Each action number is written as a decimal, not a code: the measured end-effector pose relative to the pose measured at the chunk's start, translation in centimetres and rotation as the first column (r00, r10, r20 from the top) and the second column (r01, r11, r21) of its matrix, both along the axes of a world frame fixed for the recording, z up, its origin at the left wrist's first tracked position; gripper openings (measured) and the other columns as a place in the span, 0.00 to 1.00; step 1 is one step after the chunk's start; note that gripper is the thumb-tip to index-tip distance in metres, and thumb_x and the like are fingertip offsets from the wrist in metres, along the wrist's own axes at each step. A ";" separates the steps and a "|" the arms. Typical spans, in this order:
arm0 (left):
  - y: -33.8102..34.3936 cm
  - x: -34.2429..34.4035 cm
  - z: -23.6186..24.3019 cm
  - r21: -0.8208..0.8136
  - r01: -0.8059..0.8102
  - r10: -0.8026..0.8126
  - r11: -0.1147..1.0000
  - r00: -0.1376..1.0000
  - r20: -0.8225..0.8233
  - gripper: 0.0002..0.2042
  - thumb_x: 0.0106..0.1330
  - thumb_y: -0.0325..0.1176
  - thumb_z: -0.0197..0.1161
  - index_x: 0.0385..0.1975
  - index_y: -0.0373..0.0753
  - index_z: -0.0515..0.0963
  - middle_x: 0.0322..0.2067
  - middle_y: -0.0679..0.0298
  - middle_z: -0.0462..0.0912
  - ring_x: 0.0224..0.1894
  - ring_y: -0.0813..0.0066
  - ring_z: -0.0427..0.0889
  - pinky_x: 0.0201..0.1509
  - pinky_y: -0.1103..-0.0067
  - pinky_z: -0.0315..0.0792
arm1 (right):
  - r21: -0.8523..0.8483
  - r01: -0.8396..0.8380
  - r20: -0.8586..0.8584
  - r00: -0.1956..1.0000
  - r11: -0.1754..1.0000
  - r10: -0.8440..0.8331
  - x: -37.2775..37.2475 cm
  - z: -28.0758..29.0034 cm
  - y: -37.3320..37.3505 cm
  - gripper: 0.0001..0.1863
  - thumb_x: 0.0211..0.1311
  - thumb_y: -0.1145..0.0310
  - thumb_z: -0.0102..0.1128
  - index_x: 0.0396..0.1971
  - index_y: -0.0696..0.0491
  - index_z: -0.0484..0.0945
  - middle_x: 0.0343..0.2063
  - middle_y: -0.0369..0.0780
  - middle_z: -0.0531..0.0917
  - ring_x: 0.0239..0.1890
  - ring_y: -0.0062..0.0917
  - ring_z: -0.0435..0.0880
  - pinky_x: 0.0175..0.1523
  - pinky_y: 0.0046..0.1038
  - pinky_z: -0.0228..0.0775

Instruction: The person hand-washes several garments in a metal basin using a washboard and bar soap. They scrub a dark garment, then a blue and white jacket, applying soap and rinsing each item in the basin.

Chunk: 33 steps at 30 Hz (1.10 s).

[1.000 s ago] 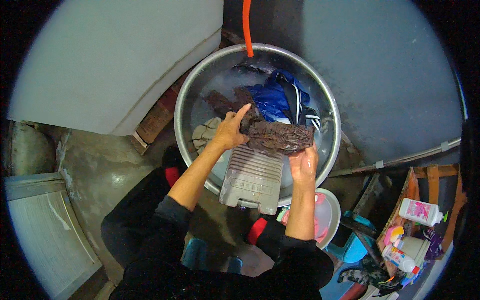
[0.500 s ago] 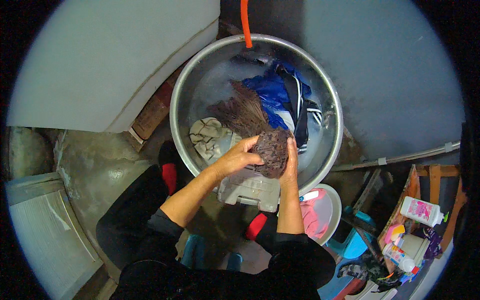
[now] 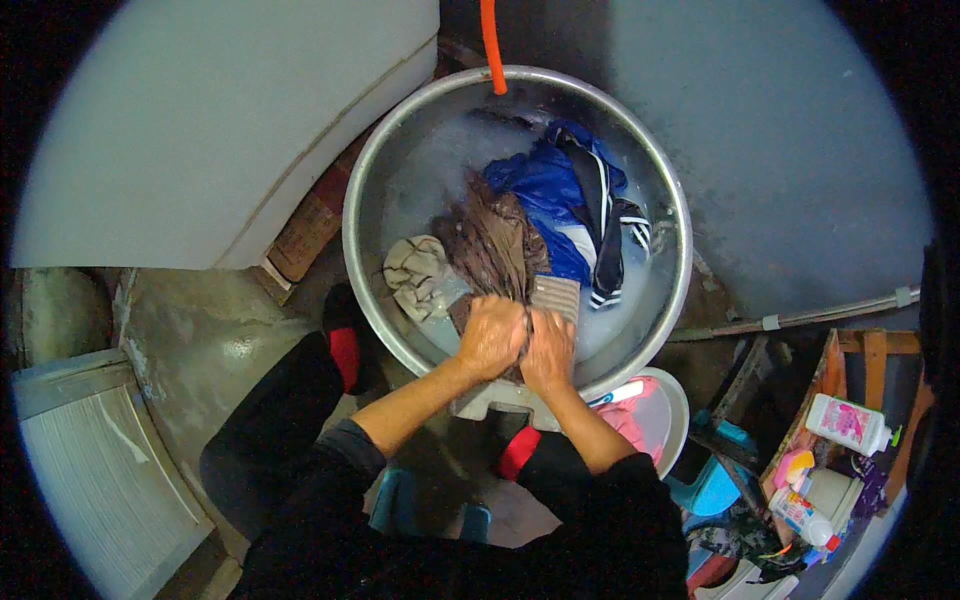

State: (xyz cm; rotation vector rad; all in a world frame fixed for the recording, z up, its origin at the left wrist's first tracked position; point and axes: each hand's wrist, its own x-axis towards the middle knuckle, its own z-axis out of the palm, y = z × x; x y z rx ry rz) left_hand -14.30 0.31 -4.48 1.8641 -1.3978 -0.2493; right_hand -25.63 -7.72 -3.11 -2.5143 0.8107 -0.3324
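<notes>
A wet brown garment [image 3: 495, 240] lies in a large round metal basin [image 3: 664, 335] of cloudy water. Side by side at the basin's near edge, my left hand [image 3: 492, 337] and my right hand [image 3: 548, 350] are both closed on the garment's near end. Under them is a washboard [image 3: 556, 297]; its ridged surface shows just beyond my right hand, the rest mostly covered. Blue cloth [image 3: 545, 190] and a black garment with white stripes [image 3: 598, 215] float to the right of the brown one. A crumpled beige checked cloth [image 3: 415, 272] sits at the left.
An orange hose [image 3: 492, 50] hangs over the far rim. At the near right stands a white basin [image 3: 678, 415] with pink cloth [image 3: 625, 418] and a brush. A wooden rack holds a white bottle [image 3: 842, 422] and other bottles. A pale wall-like block [image 3: 220, 120] borders the left.
My hands have come together and turned knuckles-up, now low over the washboard. The bunched brown garment they held up is now stretched out, exposing some of the board's ridges.
</notes>
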 end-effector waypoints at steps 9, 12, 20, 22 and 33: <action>-6.8 4.3 0.5 0.155 -0.489 0.420 0.858 0.843 0.337 0.12 0.59 0.39 0.59 0.40 0.43 0.78 0.36 0.54 0.79 0.39 0.54 0.76 0.41 0.59 0.66 | -0.162 0.264 -0.036 0.961 0.951 -0.273 4.2 -2.0 -2.6 0.27 0.61 0.68 0.51 0.62 0.49 0.65 0.55 0.45 0.74 0.58 0.38 0.70 0.60 0.48 0.52; -7.0 3.3 0.3 0.287 -0.346 0.285 0.893 0.929 0.235 0.10 0.60 0.39 0.58 0.38 0.43 0.79 0.33 0.55 0.81 0.38 0.54 0.77 0.39 0.60 0.66 | 0.612 0.204 0.167 0.911 0.764 -0.377 3.2 -2.7 -4.6 0.30 0.68 0.62 0.48 0.69 0.50 0.57 0.61 0.47 0.70 0.64 0.34 0.66 0.67 0.38 0.52; -0.1 -1.2 1.7 -0.206 0.244 -0.258 0.948 0.965 -0.045 0.07 0.55 0.33 0.59 0.28 0.37 0.73 0.26 0.54 0.74 0.32 0.51 0.74 0.37 0.61 0.67 | 0.137 0.023 0.011 1.000 0.990 -0.025 -3.4 0.3 -0.1 0.18 0.70 0.58 0.42 0.44 0.54 0.77 0.45 0.46 0.79 0.52 0.39 0.74 0.56 0.42 0.60; -2.8 1.1 -0.4 -0.052 0.186 -0.187 0.981 0.982 -0.028 0.09 0.57 0.34 0.59 0.33 0.37 0.71 0.27 0.54 0.74 0.33 0.49 0.75 0.38 0.59 0.69 | -0.045 0.095 -0.171 0.980 0.995 -0.101 -0.7 -0.4 -2.4 0.16 0.67 0.58 0.44 0.40 0.53 0.77 0.44 0.45 0.78 0.50 0.38 0.74 0.53 0.44 0.59; -0.4 -1.5 2.5 0.016 0.051 -0.053 0.999 0.995 0.081 0.05 0.54 0.33 0.60 0.27 0.40 0.74 0.30 0.55 0.74 0.36 0.55 0.72 0.37 0.63 0.64 | 0.042 0.002 0.066 0.998 0.999 -0.005 -3.6 -0.2 -0.2 0.17 0.65 0.63 0.46 0.49 0.55 0.72 0.40 0.48 0.77 0.47 0.40 0.74 0.51 0.44 0.58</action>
